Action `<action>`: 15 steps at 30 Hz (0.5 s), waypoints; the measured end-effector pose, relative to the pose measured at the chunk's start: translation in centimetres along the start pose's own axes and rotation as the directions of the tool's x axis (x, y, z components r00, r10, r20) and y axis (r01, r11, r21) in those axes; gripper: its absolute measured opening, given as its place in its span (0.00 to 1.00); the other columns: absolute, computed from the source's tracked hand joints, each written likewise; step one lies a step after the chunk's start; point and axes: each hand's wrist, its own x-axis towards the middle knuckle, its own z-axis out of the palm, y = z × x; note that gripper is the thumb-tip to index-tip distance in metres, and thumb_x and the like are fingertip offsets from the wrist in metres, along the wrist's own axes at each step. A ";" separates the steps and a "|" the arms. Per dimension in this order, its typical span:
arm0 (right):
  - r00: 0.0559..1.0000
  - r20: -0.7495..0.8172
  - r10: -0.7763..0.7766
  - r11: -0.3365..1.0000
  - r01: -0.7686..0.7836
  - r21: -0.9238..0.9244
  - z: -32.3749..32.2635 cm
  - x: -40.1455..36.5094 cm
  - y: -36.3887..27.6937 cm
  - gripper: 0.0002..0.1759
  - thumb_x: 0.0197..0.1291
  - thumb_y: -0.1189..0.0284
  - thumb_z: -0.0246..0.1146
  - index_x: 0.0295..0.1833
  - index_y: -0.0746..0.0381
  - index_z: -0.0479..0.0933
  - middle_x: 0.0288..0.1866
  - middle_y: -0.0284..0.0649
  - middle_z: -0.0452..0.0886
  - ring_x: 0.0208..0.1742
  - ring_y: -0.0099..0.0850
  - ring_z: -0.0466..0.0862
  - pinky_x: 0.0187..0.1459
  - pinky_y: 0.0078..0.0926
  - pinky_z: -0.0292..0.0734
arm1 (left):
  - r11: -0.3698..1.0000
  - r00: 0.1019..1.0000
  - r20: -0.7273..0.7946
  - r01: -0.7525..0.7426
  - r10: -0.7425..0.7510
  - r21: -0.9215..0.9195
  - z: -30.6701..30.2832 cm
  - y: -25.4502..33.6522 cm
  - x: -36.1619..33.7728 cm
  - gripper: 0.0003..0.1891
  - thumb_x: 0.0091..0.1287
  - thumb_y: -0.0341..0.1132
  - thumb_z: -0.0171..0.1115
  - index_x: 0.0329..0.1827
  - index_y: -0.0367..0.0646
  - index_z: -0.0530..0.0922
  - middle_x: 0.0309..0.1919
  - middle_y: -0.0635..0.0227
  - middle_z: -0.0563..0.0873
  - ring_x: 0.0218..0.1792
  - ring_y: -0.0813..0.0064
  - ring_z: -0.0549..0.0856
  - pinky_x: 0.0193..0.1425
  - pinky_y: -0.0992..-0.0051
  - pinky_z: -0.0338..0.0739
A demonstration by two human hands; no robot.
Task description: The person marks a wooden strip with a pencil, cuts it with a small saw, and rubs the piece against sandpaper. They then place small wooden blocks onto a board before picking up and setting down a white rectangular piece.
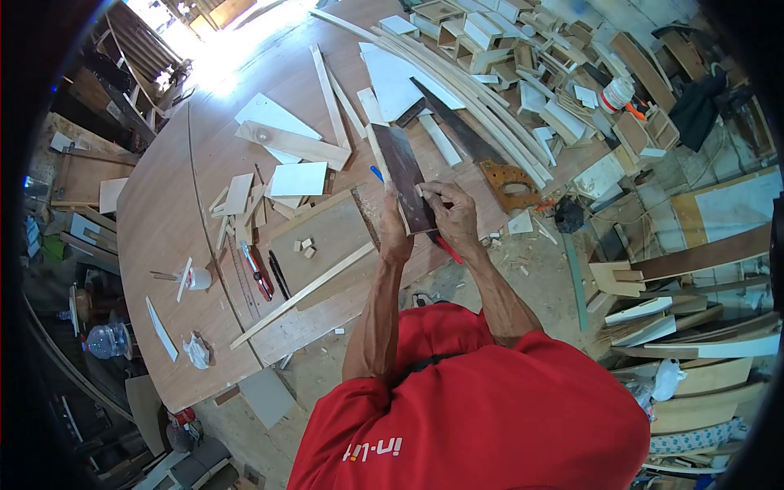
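A long dark brown board [402, 167] with a pale edge is tilted up in front of me. My left hand [395, 224] is closed around its near left edge. On the board's right side, my right hand [454, 214] has its fingers pinched together against the dark face, over something small and pale that I cannot make out. Just right of the board lies a handsaw with a wooden handle [508, 186]. A red handle-like thing [448, 250] shows partly below my right hand. Left of my left hand, small wooden blocks [307, 246] rest on a flat panel [327, 269].
The large wooden table [155, 245] carries a red utility knife [260, 278], a white cup [198, 278], white panels [299, 179] and a long strip [306, 292]. Long thin slats [490, 110] curve along the right, beside a pile of wooden boxes [482, 33]. Scraps litter the floor.
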 end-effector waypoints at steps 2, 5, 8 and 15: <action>0.997 0.001 0.080 0.996 -0.080 0.041 0.0 0.2 -0.7 0.10 0.60 0.75 0.65 0.47 0.66 0.83 0.40 0.38 0.84 0.41 0.23 0.82 0.43 0.23 0.78 | 1.000 1.000 -0.012 -0.006 0.006 0.022 -0.3 -0.2 0.3 0.25 0.75 0.53 0.43 0.60 0.40 0.71 0.48 0.65 0.82 0.47 0.73 0.83 0.53 0.71 0.78; 0.971 0.019 0.239 0.959 -0.239 0.154 0.0 0.5 -0.8 0.11 0.58 0.77 0.65 0.46 0.66 0.83 0.39 0.38 0.85 0.39 0.23 0.83 0.43 0.22 0.78 | 0.997 0.999 -0.034 0.001 0.001 0.072 0.2 -0.1 0.1 0.25 0.76 0.53 0.42 0.60 0.40 0.71 0.48 0.66 0.82 0.46 0.73 0.83 0.52 0.72 0.78; 0.956 0.053 0.289 0.928 -0.293 0.229 0.0 0.7 -0.8 0.10 0.57 0.75 0.66 0.44 0.66 0.83 0.39 0.40 0.85 0.38 0.24 0.84 0.42 0.22 0.78 | 0.997 0.998 -0.051 -0.043 0.046 0.059 0.2 -0.6 0.4 0.27 0.76 0.53 0.41 0.59 0.37 0.73 0.48 0.64 0.82 0.44 0.75 0.83 0.50 0.74 0.78; 0.981 -0.062 0.185 0.983 -0.183 0.032 0.1 1.1 -1.5 0.07 0.55 0.75 0.68 0.40 0.66 0.84 0.37 0.40 0.86 0.38 0.26 0.84 0.42 0.22 0.77 | 0.987 0.992 -0.108 -0.044 0.061 0.154 -0.8 -1.8 1.2 0.28 0.76 0.53 0.42 0.59 0.34 0.73 0.48 0.67 0.81 0.48 0.78 0.79 0.54 0.76 0.73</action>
